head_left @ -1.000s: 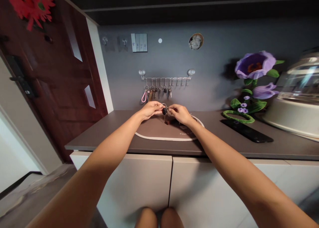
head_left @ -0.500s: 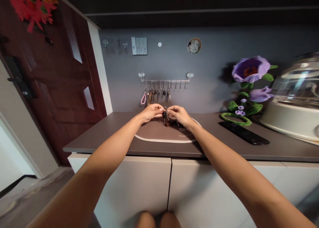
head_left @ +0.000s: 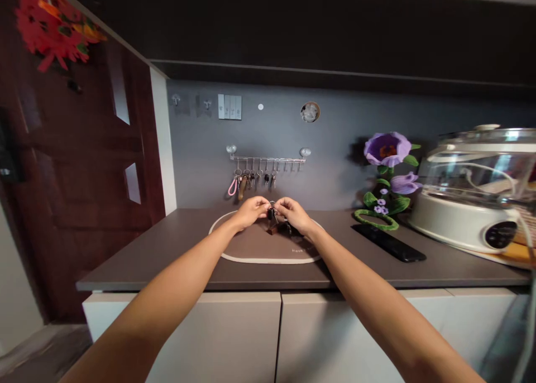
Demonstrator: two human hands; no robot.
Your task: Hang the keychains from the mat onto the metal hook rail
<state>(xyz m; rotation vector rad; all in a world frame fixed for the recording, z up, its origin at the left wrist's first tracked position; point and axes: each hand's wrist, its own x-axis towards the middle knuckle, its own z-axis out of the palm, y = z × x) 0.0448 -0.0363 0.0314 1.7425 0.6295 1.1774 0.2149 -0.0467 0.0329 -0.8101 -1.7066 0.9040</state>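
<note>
Over a brown mat [head_left: 251,249] with a pale rim, my left hand [head_left: 252,211] and my right hand [head_left: 294,214] meet at a small bunch of keys [head_left: 272,214] on a metal ring. Each hand is closed, pinching the ring from its own side between thumb and fingers. The keys hang down just above the mat. A small brown object and some dark things lie on the mat below, partly hidden by my right hand. Behind my hands, a clear hook rail [head_left: 268,159] on the wall carries several key rings and a pink loop [head_left: 233,186].
To the right stand a purple fabric flower [head_left: 387,148], a black phone-like slab [head_left: 389,243] and a white appliance with a clear cover [head_left: 456,221]. A dark shelf [head_left: 268,37] overhangs the counter [head_left: 167,249]. A brown door [head_left: 84,204] is at the left.
My view has tilted up and shifted right, so the scene sits lower and more of the appliance shows. Both hands stay at the key ring over the mat.
</note>
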